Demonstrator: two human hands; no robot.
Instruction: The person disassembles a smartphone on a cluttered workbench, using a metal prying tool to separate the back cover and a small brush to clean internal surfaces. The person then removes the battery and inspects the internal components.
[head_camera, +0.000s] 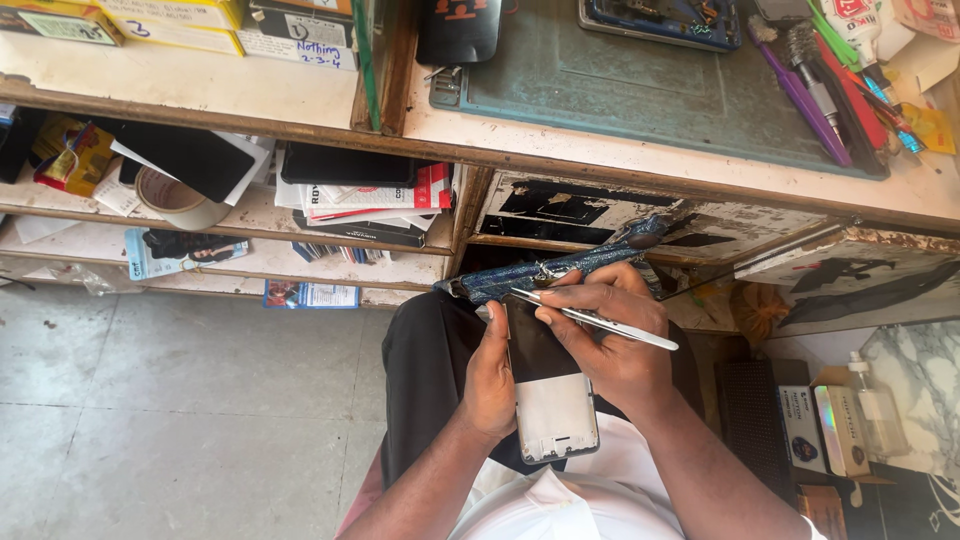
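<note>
Across the top runs the tabletop (640, 150), worn white paint, with a green mat (620, 80) on it; purple and red tools (835, 90) lie along the mat's right edge. Below left, open shelves (240, 215) hold papers, a roll of tape (180, 200) and a black flat slab (190, 155). Grey tiled floor (150, 400) fills the lower left. Lower right: small boxes (825, 430) and a clear pump bottle (880, 415), just beside a marbled surface. Person seated, dark trousers (425, 370) and white shirt (560, 505), arms coming up from the bottom edge. Phone (548, 385) sits over the lap, held upright between both hands, inner frame facing up: dark upper half, pale lower half. Left hand (490, 385) is wrapped round the phone's left edge, thumb on the face, gripping it. Right hand (610, 340) is closed in a pinch on metal tweezers (590, 318), tips angled to the phone's top left corner; contact with the phone can't be made out. Same hand's fingers also rest against a blue patterned tool handle (560, 265) that lies slanted just above the phone, touching the knuckles.
</note>
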